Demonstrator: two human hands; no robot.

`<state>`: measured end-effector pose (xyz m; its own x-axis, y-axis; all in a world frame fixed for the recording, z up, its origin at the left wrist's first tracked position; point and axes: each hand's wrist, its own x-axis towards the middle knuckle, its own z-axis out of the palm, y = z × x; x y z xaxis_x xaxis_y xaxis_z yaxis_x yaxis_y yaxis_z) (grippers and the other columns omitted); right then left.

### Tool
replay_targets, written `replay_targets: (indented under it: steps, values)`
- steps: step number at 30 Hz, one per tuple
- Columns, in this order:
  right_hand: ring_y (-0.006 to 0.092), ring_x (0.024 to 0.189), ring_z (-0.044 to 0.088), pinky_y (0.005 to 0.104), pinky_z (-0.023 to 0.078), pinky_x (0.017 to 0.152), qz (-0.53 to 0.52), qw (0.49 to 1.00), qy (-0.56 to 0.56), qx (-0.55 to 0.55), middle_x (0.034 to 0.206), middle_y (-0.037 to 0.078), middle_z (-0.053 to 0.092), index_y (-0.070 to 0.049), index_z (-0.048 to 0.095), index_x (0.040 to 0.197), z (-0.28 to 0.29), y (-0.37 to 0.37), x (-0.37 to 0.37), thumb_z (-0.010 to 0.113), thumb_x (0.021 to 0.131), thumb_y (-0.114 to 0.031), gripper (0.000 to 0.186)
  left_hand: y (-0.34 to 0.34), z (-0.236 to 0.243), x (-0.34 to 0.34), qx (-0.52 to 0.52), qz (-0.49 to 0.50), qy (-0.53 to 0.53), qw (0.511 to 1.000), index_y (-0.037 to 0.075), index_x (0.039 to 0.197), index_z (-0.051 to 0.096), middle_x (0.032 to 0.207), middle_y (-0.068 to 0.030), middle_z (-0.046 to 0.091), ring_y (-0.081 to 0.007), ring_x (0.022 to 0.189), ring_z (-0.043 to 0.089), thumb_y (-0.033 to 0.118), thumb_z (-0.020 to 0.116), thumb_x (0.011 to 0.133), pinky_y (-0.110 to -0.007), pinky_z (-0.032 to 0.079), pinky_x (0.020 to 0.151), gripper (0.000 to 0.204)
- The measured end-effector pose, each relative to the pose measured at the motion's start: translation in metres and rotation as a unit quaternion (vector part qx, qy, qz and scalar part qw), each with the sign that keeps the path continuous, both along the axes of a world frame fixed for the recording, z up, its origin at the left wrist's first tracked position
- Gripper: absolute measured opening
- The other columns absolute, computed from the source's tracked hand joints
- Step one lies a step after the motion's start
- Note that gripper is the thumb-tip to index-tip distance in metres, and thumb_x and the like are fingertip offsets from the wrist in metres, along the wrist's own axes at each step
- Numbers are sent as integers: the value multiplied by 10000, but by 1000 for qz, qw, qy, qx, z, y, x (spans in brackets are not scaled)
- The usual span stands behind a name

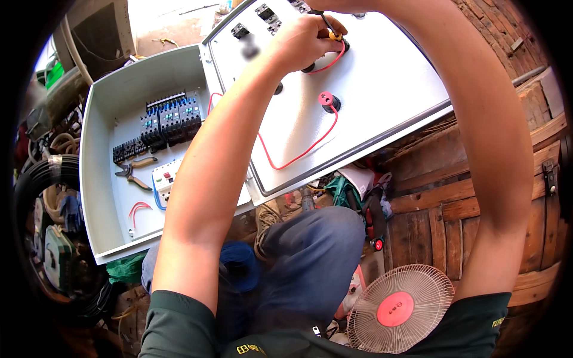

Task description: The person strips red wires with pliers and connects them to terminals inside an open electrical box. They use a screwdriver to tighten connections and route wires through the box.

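Note:
The white door of a metal electrical box lies open in front of me. At its far part my left hand is closed, fingers curled by a black fitting; what it grips is hidden. My right hand is cut off by the top edge, closed at the upper end of a slim dark tool. A small yellow piece shows at the tool's lower end, beside the left fingers. From there a red wire curves down. Nearer me, a red round push button has another red wire running from it.
Inside the grey box are black contactors, pruning-type cutters, a white breaker and loose red wire pieces. A fan grille stands at lower right. Black coiled cable lies left; wooden boards lie right.

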<state>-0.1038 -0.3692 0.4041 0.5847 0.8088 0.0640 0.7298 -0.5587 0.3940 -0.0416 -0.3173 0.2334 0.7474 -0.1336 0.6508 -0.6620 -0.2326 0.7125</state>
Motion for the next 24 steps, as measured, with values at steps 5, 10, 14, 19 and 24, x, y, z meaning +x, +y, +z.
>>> replay_targets:
  steps: [5, 10, 14, 19, 24]
  values:
    - [341, 849, 715, 405, 572, 750, -53, 998, -9, -13, 898, 217, 718, 14, 617, 1218, -1, 17, -11, 570, 852, 16, 370, 0, -12, 6, -33, 25, -19, 999, 82, 1105, 738, 981, -119, 761, -215, 923, 732, 133, 728, 852, -320, 548, 885, 258]
    - [347, 875, 703, 426, 563, 785, -53, 993, -108, -3, 915, 211, 713, 9, 613, 1222, -8, 15, -6, 588, 871, -17, 353, 0, -11, 6, -35, 14, -34, 999, 71, 1104, 736, 977, -118, 759, -217, 906, 730, 138, 734, 862, -323, 555, 868, 251]
    - [332, 964, 675, 415, 541, 854, -19, 997, -50, 49, 1010, 218, 692, 16, 576, 1285, -4, -1, -22, 625, 871, -24, 419, 1, -1, -2, -5, -19, 21, 1000, 87, 1149, 715, 1013, -94, 745, -173, 939, 695, 118, 727, 882, -301, 528, 869, 269]
    - [318, 971, 672, 394, 539, 855, -26, 997, 2, 77, 1024, 216, 689, 23, 570, 1296, -2, -3, 9, 653, 842, 11, 462, -3, -11, 7, -8, -15, -11, 1000, 83, 1166, 704, 1031, -71, 739, -140, 958, 677, 84, 700, 895, -285, 516, 882, 271]
    - [346, 906, 696, 420, 553, 801, 6, 995, -92, 29, 945, 224, 706, 22, 612, 1244, -10, 2, 15, 598, 849, -10, 397, -5, -17, 11, -30, 18, -61, 997, 93, 1110, 732, 991, -124, 751, -260, 915, 722, 141, 745, 859, -342, 551, 871, 256]
